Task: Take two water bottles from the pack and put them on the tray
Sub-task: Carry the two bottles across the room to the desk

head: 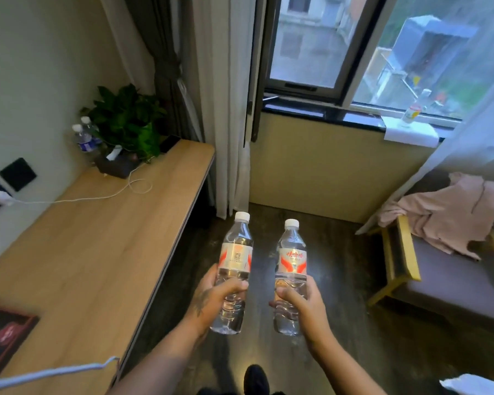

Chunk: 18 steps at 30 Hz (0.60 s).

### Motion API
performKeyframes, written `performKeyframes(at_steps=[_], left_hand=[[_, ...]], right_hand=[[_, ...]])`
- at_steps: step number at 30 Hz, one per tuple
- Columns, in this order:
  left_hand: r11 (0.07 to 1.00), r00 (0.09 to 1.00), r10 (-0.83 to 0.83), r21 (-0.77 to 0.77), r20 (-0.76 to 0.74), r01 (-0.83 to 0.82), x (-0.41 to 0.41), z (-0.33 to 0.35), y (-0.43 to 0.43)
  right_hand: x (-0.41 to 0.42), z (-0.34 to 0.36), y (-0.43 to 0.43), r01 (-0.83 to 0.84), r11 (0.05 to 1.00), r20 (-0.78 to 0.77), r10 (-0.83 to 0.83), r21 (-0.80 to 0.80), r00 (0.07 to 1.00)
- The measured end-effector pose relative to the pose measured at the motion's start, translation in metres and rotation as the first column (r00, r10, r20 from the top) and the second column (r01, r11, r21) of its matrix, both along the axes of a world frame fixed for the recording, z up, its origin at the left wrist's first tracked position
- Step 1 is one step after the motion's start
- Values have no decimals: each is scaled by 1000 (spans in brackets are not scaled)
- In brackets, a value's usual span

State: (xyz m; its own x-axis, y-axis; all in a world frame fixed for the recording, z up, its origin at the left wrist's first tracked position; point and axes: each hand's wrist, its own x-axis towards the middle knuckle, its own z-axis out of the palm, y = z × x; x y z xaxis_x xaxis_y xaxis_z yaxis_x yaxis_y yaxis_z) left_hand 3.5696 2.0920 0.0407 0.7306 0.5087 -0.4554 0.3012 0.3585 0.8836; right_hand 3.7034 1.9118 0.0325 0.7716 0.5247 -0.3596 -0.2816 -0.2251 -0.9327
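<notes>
I hold two clear water bottles upright over the dark floor, each with a white cap and a red-and-white label. My left hand grips the lower half of the left bottle. My right hand grips the lower half of the right bottle. The bottles are side by side, a hand's width apart, just right of the wooden desk. A dark tray with a red rim lies on the desk at the near left edge of the view. No bottle pack is in sight.
Two other bottles, a potted plant, a dark tissue box and a white charging cable sit at the desk's far end. A chair draped with pink cloth stands at the right. Curtains and a window lie ahead.
</notes>
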Motion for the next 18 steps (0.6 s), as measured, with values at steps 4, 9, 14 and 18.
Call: performKeyframes(at_steps=[4,9,14,18], left_hand=[[989,989,147,-18,-14,-148,-8,-1,11],[912,912,410,-24,-17,-410,-51,-1,20],[713,712,701,19,-46,-701,-120,5,2],[493,491,870,44,-45,-869,-179,9,-28]], right_hand=[[20,3,27,-192,981,-7,192,-6,981],[9,4,78,-449,893,-25,449,19,893],[-38,3,131,-700,712,-46,702,45,711],[-87,0,163,-860,507,-41,862,60,506]])
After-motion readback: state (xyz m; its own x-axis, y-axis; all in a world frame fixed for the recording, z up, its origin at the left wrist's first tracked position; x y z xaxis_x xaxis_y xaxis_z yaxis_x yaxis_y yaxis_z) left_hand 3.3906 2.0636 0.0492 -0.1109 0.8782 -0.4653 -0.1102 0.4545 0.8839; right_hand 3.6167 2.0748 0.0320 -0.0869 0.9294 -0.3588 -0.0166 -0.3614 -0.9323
